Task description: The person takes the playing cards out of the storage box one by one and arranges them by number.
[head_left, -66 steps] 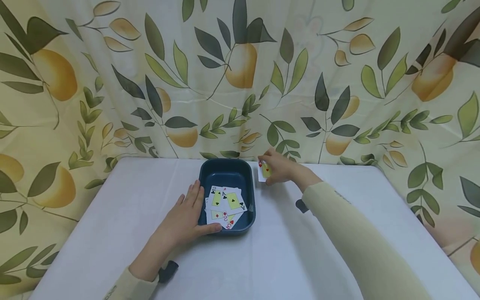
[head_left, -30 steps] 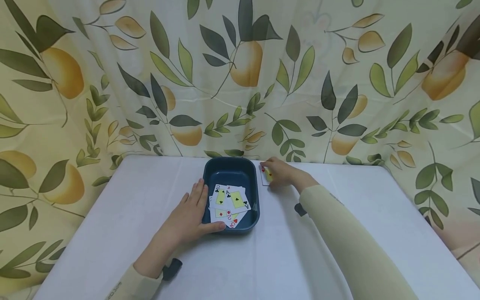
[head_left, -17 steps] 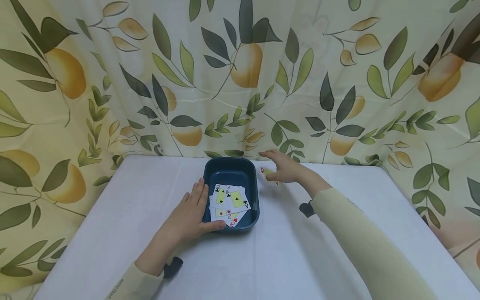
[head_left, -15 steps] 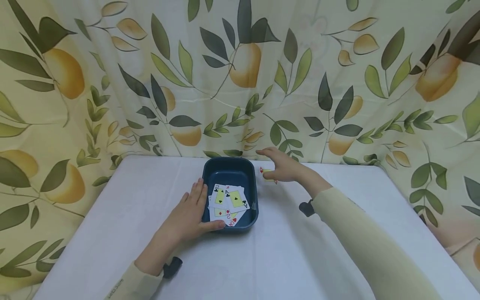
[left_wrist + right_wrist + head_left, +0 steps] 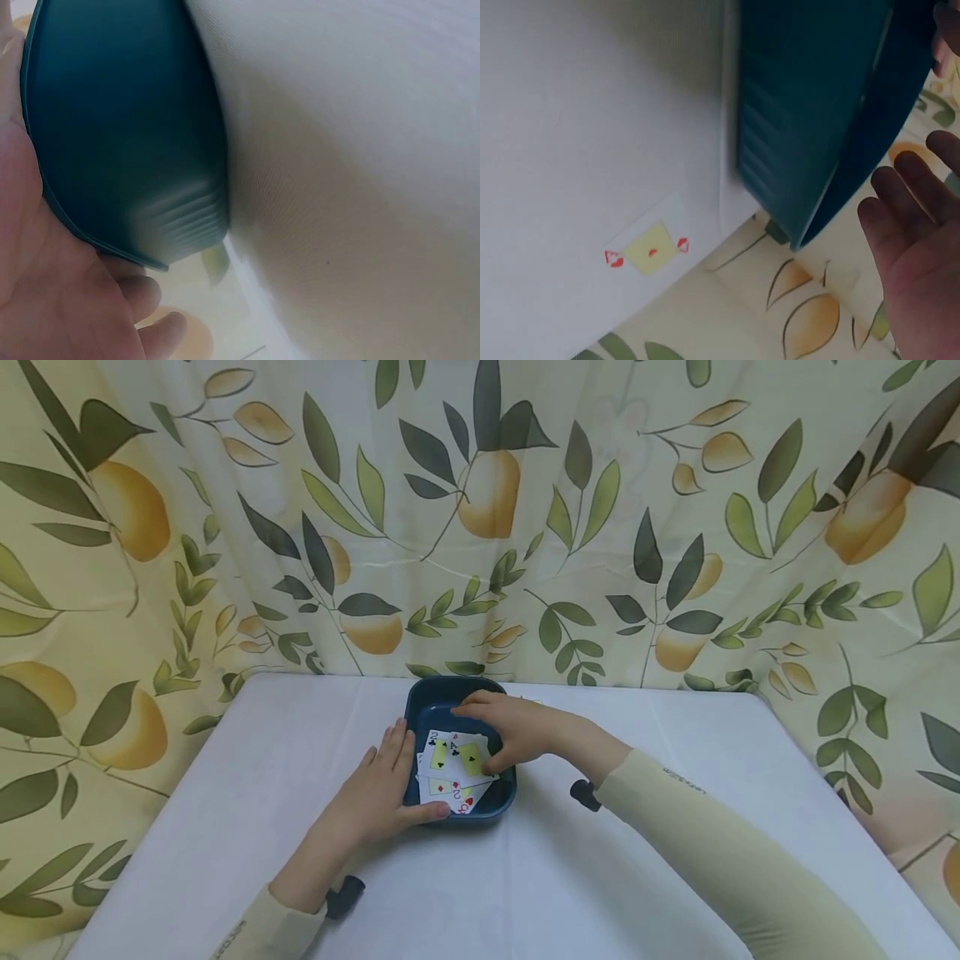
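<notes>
A dark blue plastic tray [image 5: 430,693] stands on the white table with several playing cards [image 5: 442,760] lying face up and overlapped in it. Clubs are on top, with red-suited cards below. My left hand [image 5: 367,793] rests along the tray's left side, fingers straight and thumb over the near rim. Above the tray's right rim reaches my right hand [image 5: 517,727], its fingers spread and thumb overlapping the cards in the head view; it holds nothing. A single red-suited playing card [image 5: 651,247] lies face up on the table right of the tray, mostly hidden behind the right hand in the head view.
The white-covered table [image 5: 637,827] ends just behind the tray. Beyond it hangs a curtain [image 5: 480,568] printed with leaves and orange fruit. Dark straps or camera mounts [image 5: 345,896] show at both wrists.
My right hand let go of the single card beside the tray, lifted with fingers spread, and has moved left and nearer over the tray. The left hand has stayed at the tray's side.
</notes>
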`<state>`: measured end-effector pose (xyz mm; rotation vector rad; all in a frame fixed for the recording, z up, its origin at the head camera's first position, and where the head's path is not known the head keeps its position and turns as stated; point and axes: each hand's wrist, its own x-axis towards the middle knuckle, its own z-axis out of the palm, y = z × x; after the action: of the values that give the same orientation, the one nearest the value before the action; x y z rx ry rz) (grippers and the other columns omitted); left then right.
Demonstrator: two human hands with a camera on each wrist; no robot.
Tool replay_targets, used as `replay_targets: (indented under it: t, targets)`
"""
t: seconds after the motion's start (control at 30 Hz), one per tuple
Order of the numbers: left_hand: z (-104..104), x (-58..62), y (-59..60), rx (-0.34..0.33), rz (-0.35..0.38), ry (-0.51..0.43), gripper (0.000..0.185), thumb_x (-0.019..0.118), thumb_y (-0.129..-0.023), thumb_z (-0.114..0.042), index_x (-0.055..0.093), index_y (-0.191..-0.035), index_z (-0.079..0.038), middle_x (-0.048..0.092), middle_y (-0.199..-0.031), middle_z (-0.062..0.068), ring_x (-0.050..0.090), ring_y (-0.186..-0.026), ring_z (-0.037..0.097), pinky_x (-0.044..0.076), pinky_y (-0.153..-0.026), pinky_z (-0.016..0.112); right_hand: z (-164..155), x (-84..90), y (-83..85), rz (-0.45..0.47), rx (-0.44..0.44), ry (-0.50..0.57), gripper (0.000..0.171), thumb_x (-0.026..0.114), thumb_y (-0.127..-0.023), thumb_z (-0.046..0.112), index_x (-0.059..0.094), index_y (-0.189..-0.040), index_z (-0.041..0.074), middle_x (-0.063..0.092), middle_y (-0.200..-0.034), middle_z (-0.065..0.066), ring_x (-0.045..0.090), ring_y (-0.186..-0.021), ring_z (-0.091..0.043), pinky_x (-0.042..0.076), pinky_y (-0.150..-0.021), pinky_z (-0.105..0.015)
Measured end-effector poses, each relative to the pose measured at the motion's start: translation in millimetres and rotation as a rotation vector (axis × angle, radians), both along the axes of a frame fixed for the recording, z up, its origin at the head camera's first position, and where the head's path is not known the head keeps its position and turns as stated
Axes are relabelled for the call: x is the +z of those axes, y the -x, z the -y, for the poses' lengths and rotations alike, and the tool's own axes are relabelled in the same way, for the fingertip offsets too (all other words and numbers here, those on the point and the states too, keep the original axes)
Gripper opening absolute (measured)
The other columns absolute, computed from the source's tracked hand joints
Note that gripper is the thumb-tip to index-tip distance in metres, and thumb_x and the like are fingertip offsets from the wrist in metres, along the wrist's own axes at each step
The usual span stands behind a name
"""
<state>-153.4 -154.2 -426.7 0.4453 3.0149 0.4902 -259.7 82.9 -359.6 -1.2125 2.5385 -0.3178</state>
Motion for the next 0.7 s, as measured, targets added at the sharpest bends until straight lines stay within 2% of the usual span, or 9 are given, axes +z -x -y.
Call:
replay_targets:
  t: [0.17, 0.3, 0.53, 0.7]
  targets:
    - [1, 0.9, 0.3, -0.005, 0.004, -0.001, 0.121, 0.062, -0.077, -0.079, 0.020, -0.158, 0.000, 0.004, -0.167, 0.017, 0.008, -0.154, 0.035, 0.020, -0.120, 0.055, 9, -7.3, -2.6, 0.053, 0.008, -0.029, 0.080, 0.083, -0.080, 0.027, 0.045, -0.150, 0.016, 0.042, -0.152, -0.006, 0.043, -0.137, -0.025, 0.040, -0.112, -0.047]
    - [1, 1.2, 0.0, -0.005, 0.008, -0.001, 0.121, 0.061, -0.077, -0.080, 0.020, -0.158, 0.000, 0.003, -0.167, 0.017, 0.008, -0.154, 0.035, 0.021, -0.120, 0.055, 15, -15.9, -1.9, 0.056, -0.001, -0.064, 0.080, 0.084, -0.079, 0.029, 0.047, -0.149, 0.017, 0.046, -0.148, -0.004, 0.046, -0.130, -0.022, 0.043, -0.110, -0.045]
    - [1, 0.5, 1.0, -0.003, 0.009, 0.006, 0.122, 0.060, -0.076, -0.082, 0.020, -0.158, -0.001, 0.003, -0.167, 0.016, 0.009, -0.154, 0.034, 0.022, -0.120, 0.055, 27, -31.1, -3.4, -0.010, -0.027, -0.227, 0.091, 0.088, -0.074, 0.041, 0.045, -0.151, 0.020, 0.046, -0.148, -0.004, 0.048, -0.129, -0.023, 0.046, -0.107, -0.046]
    - [1, -0.7, 1.5, 0.002, 0.004, -0.003, 0.122, 0.061, -0.076, -0.082, 0.019, -0.158, -0.002, 0.002, -0.168, 0.015, 0.009, -0.154, 0.034, 0.021, -0.120, 0.055, 32, -37.9, -5.3, -0.066, -0.042, -0.299, 0.093, 0.089, -0.072, 0.044, 0.045, -0.151, 0.022, 0.049, -0.145, -0.005, 0.051, -0.125, -0.023, 0.048, -0.105, -0.046]
